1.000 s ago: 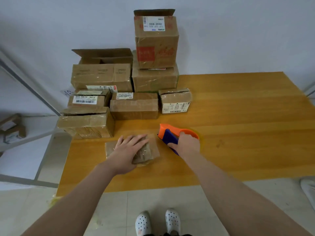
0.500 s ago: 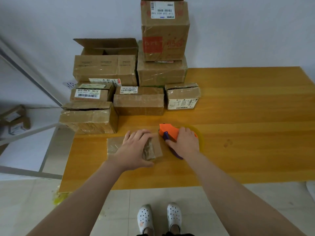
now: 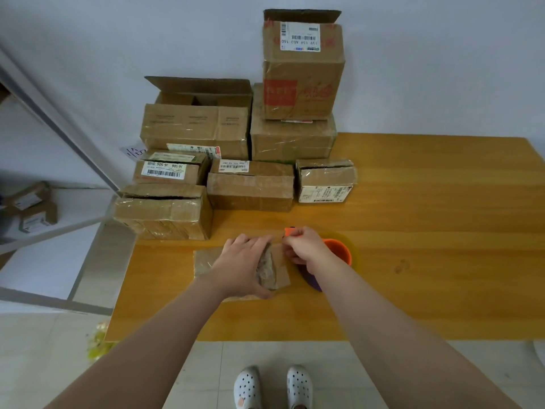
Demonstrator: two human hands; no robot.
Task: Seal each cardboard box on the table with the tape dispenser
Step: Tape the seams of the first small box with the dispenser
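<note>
A small flat cardboard box [image 3: 206,261] lies near the front edge of the wooden table [image 3: 427,202]. My left hand [image 3: 241,264] lies on top of it, fingers spread over its crumpled taped right end, thumb at the near edge. My right hand [image 3: 303,246] grips the orange and purple tape dispenser [image 3: 339,252], which touches the box's right end. The hand hides most of the dispenser.
Several cardboard boxes [image 3: 250,187] are stacked at the table's back left against the wall, the tallest box [image 3: 303,69] with an open flap on top. More boxes [image 3: 32,208] sit on a low shelf at the left. My white shoes [image 3: 271,388] stand below the table edge.
My right hand has brought the dispenser left, up against the small box's right end. My left hand has slid slightly right along the box top. The camera view shifted.
</note>
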